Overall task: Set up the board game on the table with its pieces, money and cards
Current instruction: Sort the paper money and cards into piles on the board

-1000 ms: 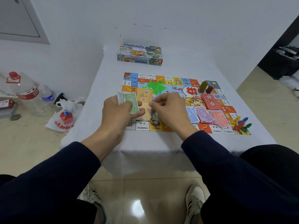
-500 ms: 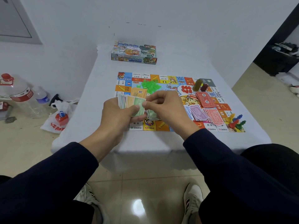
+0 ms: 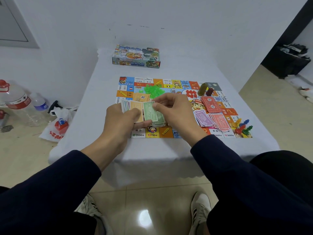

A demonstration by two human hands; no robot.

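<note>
Where a white cloth covers the table (image 3: 94, 116) against a white wall, the game board (image 3: 225, 114) lies flat with the game box (image 3: 136, 56) behind it. The left hand (image 3: 120, 121) grips a fan of play money (image 3: 135, 109) over the board, and the right hand (image 3: 176, 111) pinches a green bill (image 3: 149, 112). Plastic bottles (image 3: 18, 104) and a plastic bag (image 3: 57, 126) sit on the tiled floor to the left.

Dark navy long sleeves (image 3: 50, 180), black trousers (image 3: 279, 167), white sneakers (image 3: 199, 211) with dark stripes.
</note>
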